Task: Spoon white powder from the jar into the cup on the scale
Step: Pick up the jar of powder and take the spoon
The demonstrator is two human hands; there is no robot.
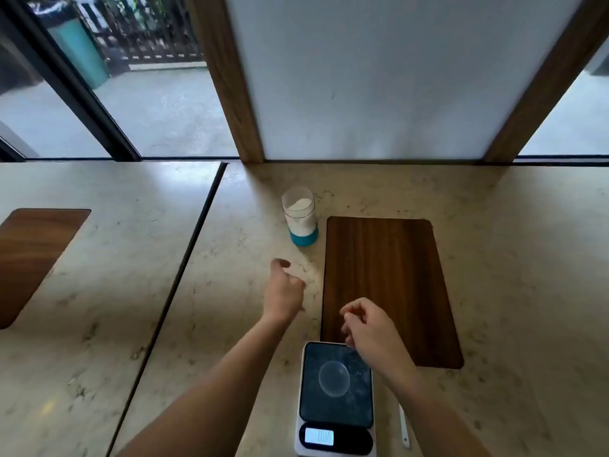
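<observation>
Empty hands [284, 291] near jar [300, 221]

Soft daylight through the tall glass windows [158, 103]; hands slightly motion-blurred, straight edges bowing outward, mild glare on the pale marble counter [99, 341].

Marble counter [494, 225]: jar [300, 221], scale [336, 400], wooden board [389, 285], spoon [404, 427].

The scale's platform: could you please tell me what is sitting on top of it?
A clear cup stands on the scale, apparently empty; the right hand covers the far right corner.
</observation>
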